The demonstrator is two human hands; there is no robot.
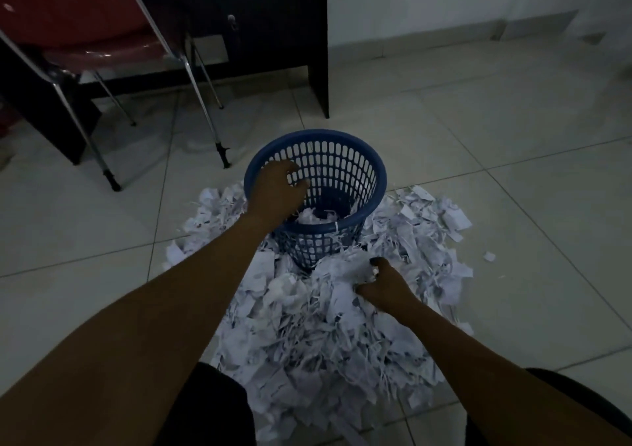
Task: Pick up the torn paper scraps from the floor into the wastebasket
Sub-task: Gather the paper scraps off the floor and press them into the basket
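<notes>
A blue slotted wastebasket (pixel 345 158) stands on the tiled floor, ringed by a big heap of torn white paper scraps (pixel 318 336). A few scraps (pixel 313 216) lie in its bottom. My left hand (pixel 275 189) hangs over the basket's left rim, fingers curled downward and apart, with nothing clearly held. My right hand (pixel 381 284) is pressed into the heap just in front of the basket, fingers closed around a bunch of scraps.
A red chair (pixel 78 28) with chrome legs (pixel 205 110) stands at the back left. A dark desk panel (pixel 318 69) reaches the floor behind the basket. A stray scrap (pixel 489 256) lies to the right. My dark-clad knees (pixel 212 411) frame the bottom.
</notes>
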